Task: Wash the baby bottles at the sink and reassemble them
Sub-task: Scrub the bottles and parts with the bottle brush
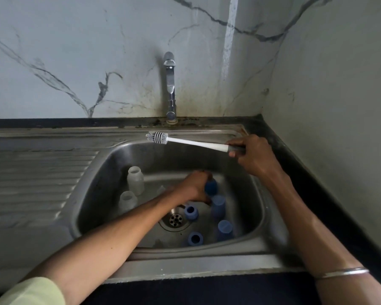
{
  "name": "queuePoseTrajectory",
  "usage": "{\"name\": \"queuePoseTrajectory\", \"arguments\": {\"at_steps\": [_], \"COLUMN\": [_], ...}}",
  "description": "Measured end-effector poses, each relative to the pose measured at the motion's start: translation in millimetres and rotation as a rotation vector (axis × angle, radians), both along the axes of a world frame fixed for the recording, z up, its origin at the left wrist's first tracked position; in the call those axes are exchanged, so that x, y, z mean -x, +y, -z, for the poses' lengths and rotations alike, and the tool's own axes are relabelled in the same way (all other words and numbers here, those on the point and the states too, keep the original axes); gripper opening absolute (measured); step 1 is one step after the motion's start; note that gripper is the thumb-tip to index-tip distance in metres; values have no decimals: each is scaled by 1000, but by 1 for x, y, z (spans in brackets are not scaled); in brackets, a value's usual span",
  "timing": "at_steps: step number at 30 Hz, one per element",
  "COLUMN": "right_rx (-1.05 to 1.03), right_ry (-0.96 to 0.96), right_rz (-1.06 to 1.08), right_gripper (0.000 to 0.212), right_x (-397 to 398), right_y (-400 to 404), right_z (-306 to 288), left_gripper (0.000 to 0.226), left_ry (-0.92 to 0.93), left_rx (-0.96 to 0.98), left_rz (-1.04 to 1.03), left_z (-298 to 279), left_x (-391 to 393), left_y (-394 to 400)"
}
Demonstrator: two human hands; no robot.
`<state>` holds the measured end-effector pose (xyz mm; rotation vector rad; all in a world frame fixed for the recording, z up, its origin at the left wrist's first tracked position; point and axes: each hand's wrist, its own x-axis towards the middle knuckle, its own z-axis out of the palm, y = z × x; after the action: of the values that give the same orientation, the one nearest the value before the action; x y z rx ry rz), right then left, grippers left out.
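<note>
My left hand (pixel 195 187) grips a blue cap (pixel 211 187) mid-sink; my right hand (pixel 250 154) holds the brush (pixel 191 142), its head lying along the sink's (pixel 256 194) back edge.

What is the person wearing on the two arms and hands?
The left arm is bare up to a pale yellow-green sleeve near the elbow. The right arm is bare in view and wears a thin silver bangle. Both hands, left hand and right hand, are without gloves; no rings are visible.

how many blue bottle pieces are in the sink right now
5: one gripped by the left hand at, one beside it, one by the drain, two nearest the front at and. The arm may hide more.
</note>
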<state>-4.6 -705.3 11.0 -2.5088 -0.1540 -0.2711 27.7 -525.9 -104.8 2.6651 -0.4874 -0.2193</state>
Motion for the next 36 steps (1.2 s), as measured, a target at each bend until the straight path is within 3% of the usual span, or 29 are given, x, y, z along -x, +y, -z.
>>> {"name": "queuePoseTrajectory", "arguments": {"at_steps": [5, 12, 17, 20, 24, 31, 36], "right_rx": [22, 98, 182, 189, 201, 219, 209], "right_ry": [8, 43, 51, 41, 61, 94, 97], "right_rz": [-42, -141, -200, -192, -200, -197, -205], "right_gripper": [33, 31, 31, 31, 32, 33, 31], "right_x": [9, 23, 33, 33, 31, 32, 31], "right_y": [9, 28, 41, 41, 41, 44, 40], "right_z": [-5, -8, -7, -6, -4, -2, -2], "left_gripper": [33, 23, 33, 46, 42, 49, 59], "left_ry": [66, 158, 291, 433, 464, 448, 382], "left_rx": [-62, -85, -173, -385, -615, -598, -431], "left_rz": [-80, -136, -153, -95, -79, -81, -110], "left_z": [-29, -56, -72, -71, -49, -49, -65], "left_x": [6, 59, 80, 89, 94, 99, 98], "left_y": [45, 140, 173, 164, 160, 161, 168]}}
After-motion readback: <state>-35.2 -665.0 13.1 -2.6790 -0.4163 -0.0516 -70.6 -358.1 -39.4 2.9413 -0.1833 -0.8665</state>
